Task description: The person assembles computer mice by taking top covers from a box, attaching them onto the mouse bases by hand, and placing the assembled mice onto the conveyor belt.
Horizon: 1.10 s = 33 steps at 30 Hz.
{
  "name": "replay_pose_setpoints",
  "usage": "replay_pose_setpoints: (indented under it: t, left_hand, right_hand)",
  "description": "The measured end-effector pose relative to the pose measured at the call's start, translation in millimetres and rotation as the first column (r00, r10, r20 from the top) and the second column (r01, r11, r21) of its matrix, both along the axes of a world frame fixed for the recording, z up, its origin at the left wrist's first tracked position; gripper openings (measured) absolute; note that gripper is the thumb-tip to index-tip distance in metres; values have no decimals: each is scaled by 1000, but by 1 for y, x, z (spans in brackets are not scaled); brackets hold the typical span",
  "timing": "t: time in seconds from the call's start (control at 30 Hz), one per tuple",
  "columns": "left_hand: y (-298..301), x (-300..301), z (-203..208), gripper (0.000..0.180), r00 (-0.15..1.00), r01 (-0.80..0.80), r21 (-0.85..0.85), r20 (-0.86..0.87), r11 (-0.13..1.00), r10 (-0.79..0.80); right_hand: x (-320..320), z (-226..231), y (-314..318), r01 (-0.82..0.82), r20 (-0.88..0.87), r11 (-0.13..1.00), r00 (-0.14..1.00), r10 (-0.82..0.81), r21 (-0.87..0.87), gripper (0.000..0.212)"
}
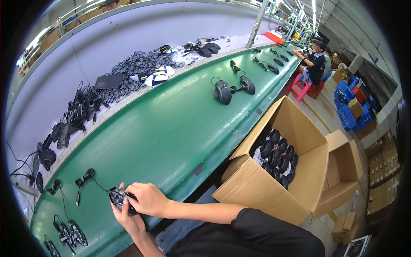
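A black computer mouse (116, 196), its inner parts seemingly exposed, is held between my two hands just over the green belt. My left hand (128, 217) closes round its near side, thumb along the edge. From the right, my right hand (149, 199) grips the top with bent fingers; its fingertips are partly hidden. The mouse's bundled cable (87, 176) lies on the belt to the far left, its plug beside it. Several opened mouse assemblies (70, 233) rest at the lower left.
Along the green belt (171, 141) lie finished-looking mice (222, 92). A pile of small black parts (132, 68) covers the back ledge. An open carton (239, 188) holding mice stands to my right. Farther off, a person (316, 64) sits on a red stool (299, 88).
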<state>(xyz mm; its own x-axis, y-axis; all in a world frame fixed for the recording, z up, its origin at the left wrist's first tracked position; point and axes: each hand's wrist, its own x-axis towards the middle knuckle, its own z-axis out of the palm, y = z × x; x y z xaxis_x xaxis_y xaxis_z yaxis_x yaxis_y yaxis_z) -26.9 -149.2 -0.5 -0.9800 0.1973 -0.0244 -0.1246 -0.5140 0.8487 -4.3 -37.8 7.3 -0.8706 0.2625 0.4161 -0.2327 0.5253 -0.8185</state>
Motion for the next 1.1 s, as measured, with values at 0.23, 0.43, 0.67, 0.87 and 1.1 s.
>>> replay_pose_setpoints:
  t: [0.23,0.43,0.67,0.87,1.1]
  left_hand:
    - [3,7,2,62,998,61,124,8,990,-62]
    - [13,8,-12,67,995,78,46,-73,996,-74]
    - [5,7,-4,74,993,100,162,47,982,-109]
    - [5,9,-3,78,984,177,171,2,969,-180]
    - [4,8,-3,78,977,207,210,0,956,-212]
  right_hand:
    - [-12,8,32,-69,419,769,806,418,-635,19]
    - [0,13,63,-91,288,502,726,625,-860,24]
    - [15,11,44,-164,278,881,910,309,-444,28]
    - [25,16,38,-168,216,867,930,297,-468,26]
    - [28,16,35,-202,172,890,940,293,-409,25]
